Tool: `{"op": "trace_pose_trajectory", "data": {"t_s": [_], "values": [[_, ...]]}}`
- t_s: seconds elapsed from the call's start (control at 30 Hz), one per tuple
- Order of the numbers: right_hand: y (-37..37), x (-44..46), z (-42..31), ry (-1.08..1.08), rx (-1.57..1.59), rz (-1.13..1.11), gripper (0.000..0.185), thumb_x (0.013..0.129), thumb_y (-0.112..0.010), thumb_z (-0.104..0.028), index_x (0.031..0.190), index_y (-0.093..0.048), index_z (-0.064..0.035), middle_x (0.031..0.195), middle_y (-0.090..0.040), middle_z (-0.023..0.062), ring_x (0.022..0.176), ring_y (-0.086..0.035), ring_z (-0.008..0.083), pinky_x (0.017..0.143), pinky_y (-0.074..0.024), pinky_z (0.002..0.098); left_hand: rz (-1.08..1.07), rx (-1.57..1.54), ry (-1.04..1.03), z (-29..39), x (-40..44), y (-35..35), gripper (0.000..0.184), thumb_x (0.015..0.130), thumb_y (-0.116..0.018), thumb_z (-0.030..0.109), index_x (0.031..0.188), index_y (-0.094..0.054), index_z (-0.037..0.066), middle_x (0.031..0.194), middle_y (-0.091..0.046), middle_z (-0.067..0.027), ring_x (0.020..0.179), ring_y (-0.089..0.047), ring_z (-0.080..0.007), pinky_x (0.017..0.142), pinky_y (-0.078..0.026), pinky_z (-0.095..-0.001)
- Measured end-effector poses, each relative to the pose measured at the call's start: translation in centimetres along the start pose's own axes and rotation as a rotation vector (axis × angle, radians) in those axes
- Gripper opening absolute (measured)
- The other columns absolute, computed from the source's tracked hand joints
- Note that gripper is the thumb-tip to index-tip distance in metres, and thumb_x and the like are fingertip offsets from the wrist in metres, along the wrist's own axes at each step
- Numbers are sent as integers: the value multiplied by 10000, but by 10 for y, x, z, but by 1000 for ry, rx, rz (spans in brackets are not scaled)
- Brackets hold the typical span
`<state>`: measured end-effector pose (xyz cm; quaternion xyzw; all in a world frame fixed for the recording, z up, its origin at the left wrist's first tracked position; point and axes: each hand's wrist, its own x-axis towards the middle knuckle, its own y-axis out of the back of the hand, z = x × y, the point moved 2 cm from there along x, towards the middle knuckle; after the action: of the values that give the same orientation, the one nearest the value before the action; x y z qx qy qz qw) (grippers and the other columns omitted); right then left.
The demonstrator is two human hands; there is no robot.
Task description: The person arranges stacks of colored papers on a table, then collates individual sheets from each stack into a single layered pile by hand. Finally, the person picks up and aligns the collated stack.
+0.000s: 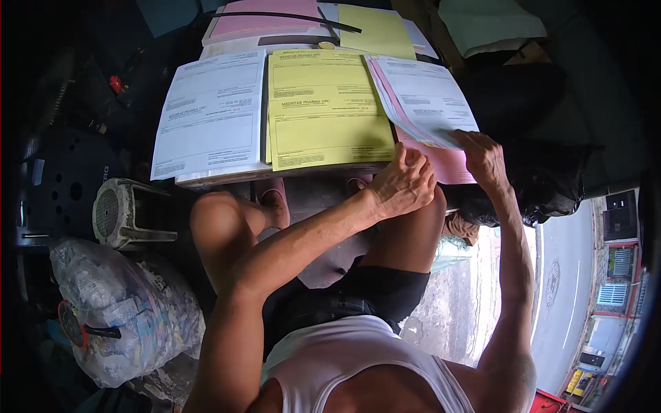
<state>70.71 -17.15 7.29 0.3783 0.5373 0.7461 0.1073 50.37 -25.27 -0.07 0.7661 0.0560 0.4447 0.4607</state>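
My right hand (484, 160) is closed on the near right corner of some white printed forms (430, 96), whose near edge is raised and bent, with pink and bluish layers showing along the left side. Beneath them lies a pink sheet (451, 165). By the pink sheet's left corner, my left hand (406, 182) has its fingers curled together; what they hold, if anything, is hidden. Just left of it is a stack of yellow printed forms (332, 131). Farther left, another stack of white forms (206, 127) lies on the table.
Pink paper (265, 17) and yellow paper (375, 31) lie at the table's back, with a dark strip (296, 15) across them. A plastic stool (113, 213) and a stuffed clear bag (124, 310) stand at left. A black plastic bag (544, 182) is at right.
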Motion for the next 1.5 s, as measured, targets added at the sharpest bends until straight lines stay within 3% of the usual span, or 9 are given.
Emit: {"op": "trace_pose_trajectory", "data": {"t_s": [0.27, 0.4, 0.67, 0.8, 1.03, 1.13, 1.27, 1.37, 1.5], "values": [[37, -27, -50, -3, 58, -121, 396, 804, -719, -36, 1198, -691, -34, 1156, -728, 153, 1031, -707, 350, 892, -586, 414, 190, -156, 166, -16, 6, 31, 190, 877, -688, 194, 1016, -724, 70, 966, -681, -44, 927, -642, -236, 842, -516, -484], [21, -37, -42, -25, 42, -118, 412, 801, -669, 28, 1210, -682, -18, 1204, -714, 161, 1096, -697, 349, 939, -578, 433, 159, -97, 217, -40, -41, 94, 384, 858, -770, 270, 1182, -723, 70, 1140, -717, -66, 1071, -664, -275, 931, -507, -487], [8, -39, -33, -166, 88, -56, 278, 900, -603, 50, 1146, -696, -39, 1116, -742, 177, 986, -735, 353, 812, -610, 417, -469, 434, 681, -164, -218, 205, 802, 858, -795, 335, 1526, -445, 61, 1566, -471, -123, 1436, -450, -313, 1132, -373, -543], [7, -41, -28, -193, 86, -81, 283, 914, -596, 45, 1162, -698, -45, 1108, -744, 175, 969, -736, 354, 800, -612, 408, -396, 480, 379, -174, -265, 216, 492, 913, -749, 236, 1362, -627, 74, 1386, -641, -55, 1280, -592, -268, 1071, -408, -584], [7, -40, -24, -313, 122, -93, 249, 962, -612, -26, 1194, -703, -39, 1017, -748, 202, 852, -743, 369, 740, -598, 402, 118, 33, 667, -184, -225, 214, 162, 913, -689, -24, 1067, -730, 5, 965, -754, -142, 877, -741, -310, 761, -587, -365], [9, -35, -15, -626, 175, -165, 224, 1017, -601, -122, 1188, -711, -27, 945, -740, 224, 761, -738, 356, 676, -565, 390, 200, -19, 709, -184, -191, 198, 242, 952, -651, -24, 1184, -709, 15, 1008, -752, -158, 889, -749, -328, 786, -590, -387], [10, -28, 2, -690, 262, -43, 355, 1063, -562, -313, 1229, -718, -40, 874, -749, 178, 692, -713, 239, 670, -546, 386, 15, -34, 343, -171, -124, 169, 502, 863, -570, -107, 1338, -623, 45, 1043, -715, -187, 950, -724, -336, 790, -624, -442], [7, -24, 12, -697, 258, 23, 380, 1060, -567, -337, 1284, -708, -65, 877, -752, 161, 709, -709, 207, 681, -550, 365, -68, -1, 158, -165, -102, 128, 442, 827, -584, -60, 1259, -637, 19, 1058, -681, -169, 935, -711, -338, 768, -631, -437], [9, -10, 8, -742, 240, 70, 386, 1049, -578, -347, 1276, -719, -69, 917, -762, 157, 771, -728, 222, 726, -570, 404, -415, -167, 295, -147, -87, 89, 349, 870, -618, -5, 1214, -638, -61, 1244, -661, -162, 1064, -686, -290, 892, -605, -398]]}}
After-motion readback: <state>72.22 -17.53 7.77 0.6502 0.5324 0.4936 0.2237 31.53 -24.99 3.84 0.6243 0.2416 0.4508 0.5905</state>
